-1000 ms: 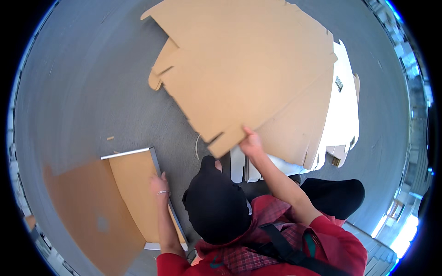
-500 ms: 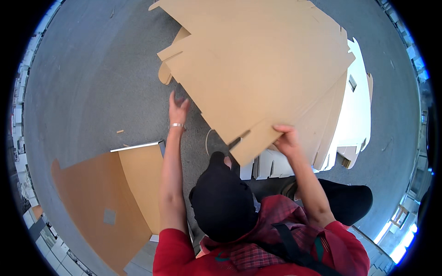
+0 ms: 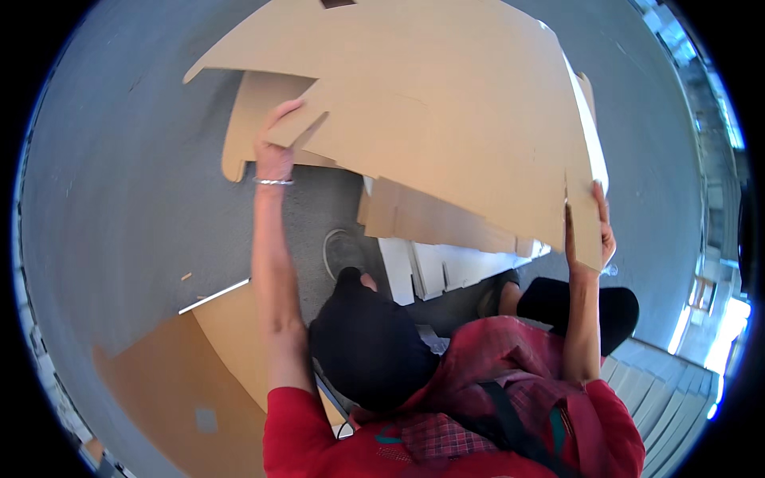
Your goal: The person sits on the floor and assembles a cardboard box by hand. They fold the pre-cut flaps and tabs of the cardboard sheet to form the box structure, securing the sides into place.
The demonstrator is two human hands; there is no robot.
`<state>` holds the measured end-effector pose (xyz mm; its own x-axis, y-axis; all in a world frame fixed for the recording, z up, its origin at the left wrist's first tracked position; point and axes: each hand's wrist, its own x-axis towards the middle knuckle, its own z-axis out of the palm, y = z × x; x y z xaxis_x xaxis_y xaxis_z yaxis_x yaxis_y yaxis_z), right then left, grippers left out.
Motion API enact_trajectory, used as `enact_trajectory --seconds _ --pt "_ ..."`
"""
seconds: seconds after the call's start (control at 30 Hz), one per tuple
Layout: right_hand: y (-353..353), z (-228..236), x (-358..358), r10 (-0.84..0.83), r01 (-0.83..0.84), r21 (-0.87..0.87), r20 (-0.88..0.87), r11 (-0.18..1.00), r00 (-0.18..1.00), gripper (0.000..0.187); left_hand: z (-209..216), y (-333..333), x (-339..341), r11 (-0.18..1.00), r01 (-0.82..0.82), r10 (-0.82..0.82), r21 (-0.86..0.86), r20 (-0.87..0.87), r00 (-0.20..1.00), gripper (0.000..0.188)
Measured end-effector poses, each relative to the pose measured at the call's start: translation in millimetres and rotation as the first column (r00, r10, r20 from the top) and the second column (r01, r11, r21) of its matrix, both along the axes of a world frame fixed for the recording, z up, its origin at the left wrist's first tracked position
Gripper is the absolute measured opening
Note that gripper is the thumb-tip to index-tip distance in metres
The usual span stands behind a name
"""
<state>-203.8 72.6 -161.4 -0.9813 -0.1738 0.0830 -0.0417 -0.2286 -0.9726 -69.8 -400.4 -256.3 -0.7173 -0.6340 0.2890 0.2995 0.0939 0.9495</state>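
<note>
Small tan scrap on the grey floor

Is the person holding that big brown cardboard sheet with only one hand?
No, the left hand holds the cardboard sheet at its left corner, while the right hand holds it at its right corner.

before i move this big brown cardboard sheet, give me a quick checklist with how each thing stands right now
1. Left hand gripping the large flat brown cardboard sheet by its left flap: ok.
2. Right hand gripping its near right corner: ok.
3. Sheet apart from the open brown cardboard box with a white rim, lower left: ok, floor shows between them.
4. Sheet fully clear of the slotted white cardboard pieces below: cannot tell, it covers their far part.
5. Smooth grey floor free of litter: not ok, a small tan strip-shaped scrap lies near the box.
</note>
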Motion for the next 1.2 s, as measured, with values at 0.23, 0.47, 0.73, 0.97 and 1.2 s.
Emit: enact_trajectory --seconds 0.23,0.47,0.73,0.97,1.2 --pt "24.4 51.5 -29.7 0.041 0.021 0.278 -0.217 0.96 0.975 0.03 80.7 -8.7 38.0 0.832 -0.169 0.183 -0.528 -0.027 0.983 0.018" --pt "36.3 53.0 -13.9 0.145 -0.136 -0.309 0.008 0.941 0.989 0.036 143.0 15.2 59.9 0.865 0.097 -0.131 -0.492 -0.034 0.991 0.014" --pt "69.7 8.8 5.2 -0.039 0.036 0.016 0.211 0.999 0.977 0.05 119.5 58.0 17.5 0.864 0.501 -0.468 0.047 -0.292 0.834 0.022" --pt "58.3 4.2 24.2 0.234 -0.159 0.696 -0.012 0.7 0.972 0.033 105.0 55.8 54.8 0.885 0.453 -0.408 -0.106 0.293 0.865 0.031" --pt "25.1 9.2 56.2 0.626 0.038 0.981 -0.152 0.192 0.765 0.025 124.9 89.5 39.4 0.912 0.409 -0.23 0.018 0.848 0.477 0.02"
